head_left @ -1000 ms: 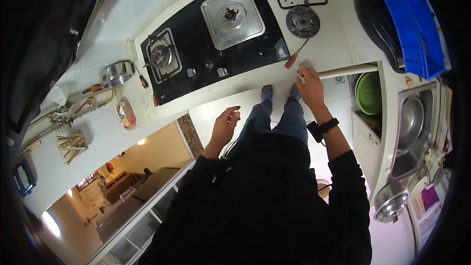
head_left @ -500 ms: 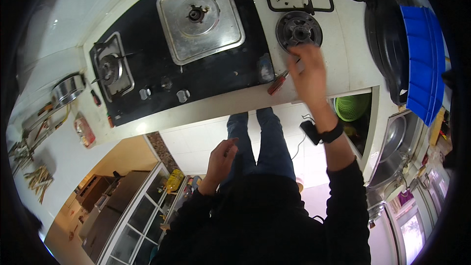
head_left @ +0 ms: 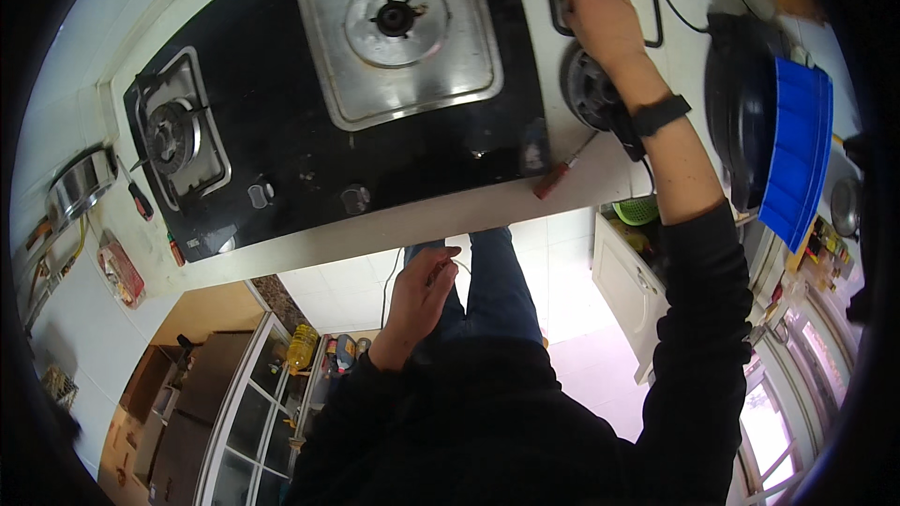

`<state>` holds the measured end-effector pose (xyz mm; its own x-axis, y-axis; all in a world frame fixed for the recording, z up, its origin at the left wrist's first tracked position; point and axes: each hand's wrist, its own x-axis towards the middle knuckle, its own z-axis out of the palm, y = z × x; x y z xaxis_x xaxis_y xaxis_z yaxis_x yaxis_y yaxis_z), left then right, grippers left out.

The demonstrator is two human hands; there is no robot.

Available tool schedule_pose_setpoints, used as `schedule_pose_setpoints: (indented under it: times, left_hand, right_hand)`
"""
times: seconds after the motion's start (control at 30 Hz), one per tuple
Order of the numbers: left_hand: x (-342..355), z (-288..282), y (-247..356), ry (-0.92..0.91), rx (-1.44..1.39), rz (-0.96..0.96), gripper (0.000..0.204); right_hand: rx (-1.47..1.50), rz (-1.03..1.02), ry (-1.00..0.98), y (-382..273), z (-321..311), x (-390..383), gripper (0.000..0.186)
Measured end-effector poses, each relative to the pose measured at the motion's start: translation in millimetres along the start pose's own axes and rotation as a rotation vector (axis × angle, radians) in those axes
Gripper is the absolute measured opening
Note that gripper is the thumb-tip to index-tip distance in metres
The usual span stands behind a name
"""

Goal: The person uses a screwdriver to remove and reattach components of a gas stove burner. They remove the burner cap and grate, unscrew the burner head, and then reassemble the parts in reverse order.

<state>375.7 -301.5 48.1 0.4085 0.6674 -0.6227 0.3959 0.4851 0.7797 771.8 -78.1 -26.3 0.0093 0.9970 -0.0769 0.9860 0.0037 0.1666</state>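
My right hand (head_left: 603, 26) reaches over the counter at the top right, its fingers bunched together beside the black pan support (head_left: 653, 19). Whatever those fingers pinch is too small or hidden to make out. Under my right wrist lies a dark round burner (head_left: 586, 86), partly covered by the arm. A red-handled screwdriver (head_left: 555, 179) points its shaft toward this burner. In front of my legs hangs my left hand (head_left: 417, 296), loosely cupped, thumb apart from the bent fingers, with nothing visible in it. The black gas hob (head_left: 394, 155) spans the counter to the left.
A square steel drip tray (head_left: 459, 66) surrounds the hob's middle burner seat. To the left sits another burner (head_left: 173, 138). A black appliance (head_left: 741, 112) and a blue folded panel (head_left: 797, 150) stand at the right. Below the counter, a cabinet door (head_left: 626, 286) hangs open.
My right hand has moved from the round burner up to the pan support, and its fingers have closed. My left hand stays low. The view has shifted, and the cabinet door now shows.
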Motion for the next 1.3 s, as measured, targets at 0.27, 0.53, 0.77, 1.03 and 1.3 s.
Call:
schedule_pose_setpoints:
  times: [0.27, 0.53, 0.77, 1.03, 1.3]
  left_hand:
    - [33.4, -27.3, 26.0, -0.030, -0.403, -0.130, 0.028]
    - [61.8, -1.0, 45.4, -0.011, -0.695, -0.100, 0.019]
    - [62.8, 1.6, 40.4, 0.089, -0.710, -0.093, 0.016]
    - [64.7, -11.5, 30.7, -0.024, -0.818, -0.046, 0.031]
    - [63.0, -11.5, 42.5, 0.062, -0.573, 0.011, 0.018]
  right_hand:
    - [1.223, 0.158, 0.039, -82.9, -94.4, -103.6, 0.015]
    - [1.220, -0.014, 0.062, -169.8, -87.3, -195.5, 0.037]
    - [0.966, 0.014, -0.053, -120.0, -78.8, -203.4, 0.048]
    - [0.480, -0.372, -0.174, -56.8, -33.8, -214.5, 0.047]
    - [0.670, -0.461, 0.127, -46.7, -54.5, -217.8, 0.052]
